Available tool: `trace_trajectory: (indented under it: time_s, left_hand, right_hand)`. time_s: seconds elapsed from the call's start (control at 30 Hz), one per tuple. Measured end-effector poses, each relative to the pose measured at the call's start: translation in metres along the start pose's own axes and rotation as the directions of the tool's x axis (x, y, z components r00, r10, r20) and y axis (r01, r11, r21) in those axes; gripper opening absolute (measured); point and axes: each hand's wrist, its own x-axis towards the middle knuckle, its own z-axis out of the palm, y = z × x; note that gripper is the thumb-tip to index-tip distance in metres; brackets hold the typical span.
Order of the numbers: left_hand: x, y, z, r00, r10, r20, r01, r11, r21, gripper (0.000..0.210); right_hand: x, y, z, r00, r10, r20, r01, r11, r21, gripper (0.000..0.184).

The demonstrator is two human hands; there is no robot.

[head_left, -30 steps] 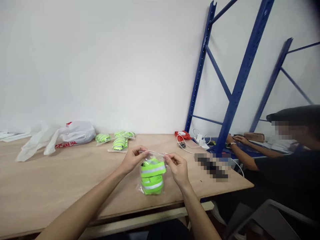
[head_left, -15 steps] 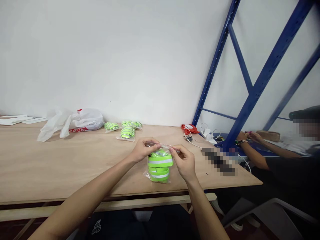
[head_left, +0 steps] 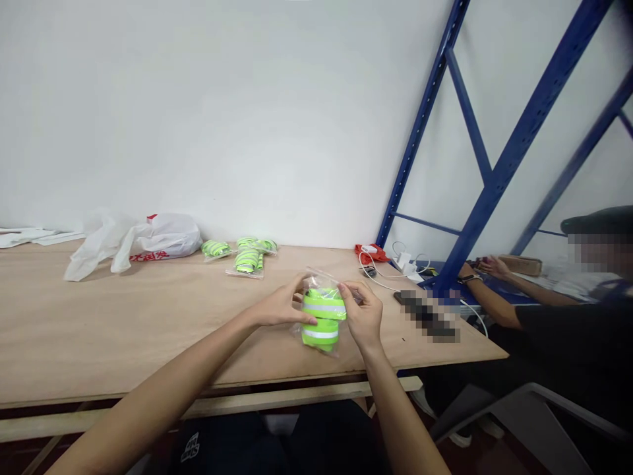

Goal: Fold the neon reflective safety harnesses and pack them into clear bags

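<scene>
Between my hands, near the front of the table, is a clear plastic bag (head_left: 321, 280) with rolled neon green straps (head_left: 320, 324) inside, each with a silvery white stripe. My left hand (head_left: 285, 305) holds the bag's left side, its thumb across the front and the fingers behind. At the upper right corner of the bag, my right hand (head_left: 362, 309) pinches the plastic between thumb and fingers. The bag's top edge stands up above the straps. Further back on the table lie several similar bagged green straps (head_left: 248, 258).
A white plastic bag (head_left: 173, 236) lies by the wall at left, with white sheets (head_left: 34, 236) beyond. At right are a red cloth (head_left: 372, 253), cables, a charger (head_left: 405, 265) and a blurred dark object (head_left: 428, 316). A blue rack (head_left: 475, 211) and a co-worker (head_left: 568, 330) are further right.
My left hand has moved from the bag's top edge down to its left side. My right hand keeps its pinch at the upper right. The whole view has shifted slightly.
</scene>
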Motion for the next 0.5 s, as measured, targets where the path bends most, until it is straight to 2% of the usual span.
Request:
trace_trajectory:
  time_s: [0.07, 0.1, 0.17, 0.23, 0.3, 0.33, 0.43, 0.5]
  left_hand:
    - [0.002, -0.01, -0.002, 0.999, 0.044, 0.016, -0.046, 0.991, 0.127, 0.065]
    - [0.003, -0.015, -0.003, 0.996, 0.085, -0.02, -0.079, 0.976, 0.201, 0.052]
    - [0.006, -0.027, -0.008, 0.98, 0.158, -0.119, -0.108, 0.93, 0.351, 0.033]
    - [0.007, -0.039, -0.016, 0.969, 0.168, -0.179, -0.061, 0.872, 0.486, 0.03]
    - [0.006, -0.049, -0.025, 0.973, 0.121, -0.198, 0.015, 0.82, 0.573, 0.035]
    - [0.004, -0.053, -0.028, 0.974, 0.092, -0.206, 0.049, 0.805, 0.591, 0.037]
    - [0.001, -0.059, -0.035, 0.967, 0.042, -0.251, 0.112, 0.813, 0.572, 0.036]
    - [0.0, -0.057, -0.035, 0.958, 0.042, -0.285, 0.124, 0.833, 0.539, 0.033]
  right_hand:
    - [0.001, 0.002, -0.002, 0.997, -0.08, -0.016, 0.08, 0.997, -0.013, 0.016]
    - [0.001, 0.001, -0.003, 0.992, -0.124, 0.027, 0.124, 0.992, -0.012, 0.014]
    - [0.001, -0.001, -0.006, 0.96, -0.181, 0.214, 0.191, 0.981, -0.025, 0.012]
    - [0.001, -0.005, -0.007, 0.88, -0.164, 0.446, 0.228, 0.969, -0.093, 0.011]
    - [0.001, -0.008, -0.007, 0.792, -0.111, 0.601, 0.269, 0.946, -0.179, 0.009]
    - [0.0, -0.01, -0.007, 0.77, -0.09, 0.632, 0.286, 0.934, -0.215, 0.012]
    - [-0.003, -0.013, -0.002, 0.773, -0.043, 0.633, 0.283, 0.916, -0.284, 0.029]
    - [-0.007, -0.013, 0.002, 0.736, 0.048, 0.675, 0.243, 0.912, -0.33, 0.038]
